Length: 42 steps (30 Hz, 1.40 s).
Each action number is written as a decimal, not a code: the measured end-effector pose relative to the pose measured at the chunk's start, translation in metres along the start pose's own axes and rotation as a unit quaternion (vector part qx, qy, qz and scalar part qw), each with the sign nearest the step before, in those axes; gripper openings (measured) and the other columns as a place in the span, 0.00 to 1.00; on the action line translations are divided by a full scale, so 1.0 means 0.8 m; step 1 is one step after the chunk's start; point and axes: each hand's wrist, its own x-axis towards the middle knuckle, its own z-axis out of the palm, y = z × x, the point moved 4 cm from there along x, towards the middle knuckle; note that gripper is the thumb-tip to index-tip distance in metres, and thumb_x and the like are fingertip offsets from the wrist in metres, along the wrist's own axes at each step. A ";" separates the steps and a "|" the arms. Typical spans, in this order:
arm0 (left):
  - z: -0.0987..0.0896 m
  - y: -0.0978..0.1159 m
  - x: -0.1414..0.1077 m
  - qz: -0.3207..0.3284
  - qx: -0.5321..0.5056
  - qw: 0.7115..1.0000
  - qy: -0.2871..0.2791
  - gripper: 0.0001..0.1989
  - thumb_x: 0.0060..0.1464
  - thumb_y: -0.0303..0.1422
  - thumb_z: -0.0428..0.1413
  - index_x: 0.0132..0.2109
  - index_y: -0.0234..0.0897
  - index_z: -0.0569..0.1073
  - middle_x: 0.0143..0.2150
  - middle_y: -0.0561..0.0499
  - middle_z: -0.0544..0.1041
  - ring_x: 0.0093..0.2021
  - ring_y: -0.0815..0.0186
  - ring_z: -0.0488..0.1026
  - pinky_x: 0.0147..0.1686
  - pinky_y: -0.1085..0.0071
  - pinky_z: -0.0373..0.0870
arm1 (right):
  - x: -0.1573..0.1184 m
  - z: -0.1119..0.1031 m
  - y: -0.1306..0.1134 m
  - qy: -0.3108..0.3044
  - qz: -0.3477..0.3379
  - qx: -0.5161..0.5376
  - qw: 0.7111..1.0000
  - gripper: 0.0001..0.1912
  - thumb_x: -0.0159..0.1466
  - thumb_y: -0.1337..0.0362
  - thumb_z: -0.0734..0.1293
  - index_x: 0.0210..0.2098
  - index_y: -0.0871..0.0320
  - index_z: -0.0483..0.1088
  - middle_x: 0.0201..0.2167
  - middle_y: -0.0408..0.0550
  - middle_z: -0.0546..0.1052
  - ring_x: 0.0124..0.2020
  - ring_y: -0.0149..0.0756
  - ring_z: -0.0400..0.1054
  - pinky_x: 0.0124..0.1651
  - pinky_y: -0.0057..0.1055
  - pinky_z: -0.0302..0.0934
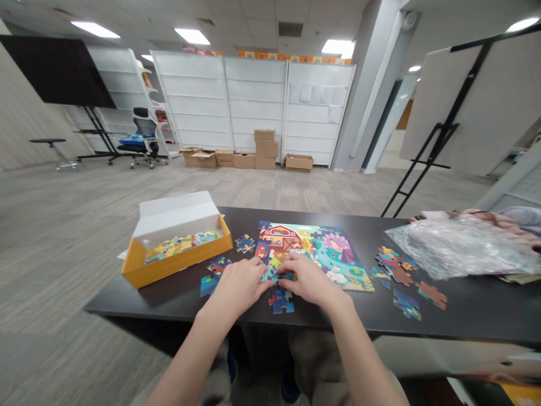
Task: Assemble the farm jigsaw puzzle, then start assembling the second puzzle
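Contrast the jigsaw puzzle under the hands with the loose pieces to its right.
The partly assembled jigsaw puzzle is one large joined sheet showing a red barn; the loose pieces are small separate bits, mostly blue and brown. The left hand and right hand rest on the puzzle, while the loose pieces lie untouched. Both lie flat on the black table.

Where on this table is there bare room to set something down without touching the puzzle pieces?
Bare black tabletop lies between the right hand and the loose pieces, and in front of the yellow box. It's crowded around the jigsaw puzzle, under the left hand.
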 end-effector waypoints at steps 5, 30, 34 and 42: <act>0.000 0.001 0.000 -0.005 0.015 1.000 -0.004 0.13 0.63 0.41 0.54 0.43 0.38 0.78 0.46 0.44 0.79 0.43 0.54 0.78 0.39 0.64 0.71 | 0.002 -0.002 -0.002 -0.012 0.015 -0.011 1.000 0.08 0.61 0.65 0.73 0.40 0.56 0.79 0.41 0.49 0.75 0.43 0.39 0.70 0.47 0.32 0.61; -0.006 -0.029 -0.012 -0.019 -0.157 0.982 0.104 0.14 0.64 0.43 0.53 0.51 0.43 0.74 0.54 0.48 0.77 0.54 0.59 0.74 0.50 0.66 0.69 | -0.040 -0.092 0.074 0.232 0.065 0.055 0.969 0.11 0.65 0.59 0.65 0.41 0.57 0.76 0.39 0.51 0.81 0.33 0.36 0.73 0.38 0.34 0.67; -0.007 0.005 -0.021 0.077 -0.206 0.975 0.004 0.12 0.58 0.44 0.60 0.45 0.45 0.77 0.41 0.54 0.80 0.40 0.64 0.76 0.40 0.71 0.68 | -0.043 -0.089 0.075 0.219 0.064 0.048 0.972 0.12 0.64 0.58 0.64 0.40 0.56 0.76 0.37 0.49 0.81 0.34 0.37 0.74 0.39 0.34 0.67; 0.003 0.019 -0.028 0.086 -0.178 0.979 -0.044 0.18 0.53 0.43 0.65 0.50 0.45 0.76 0.49 0.51 0.78 0.43 0.62 0.76 0.37 0.71 0.67 | -0.036 -0.084 0.069 0.198 0.059 0.041 0.977 0.11 0.65 0.60 0.64 0.39 0.57 0.77 0.36 0.49 0.82 0.34 0.36 0.74 0.39 0.34 0.67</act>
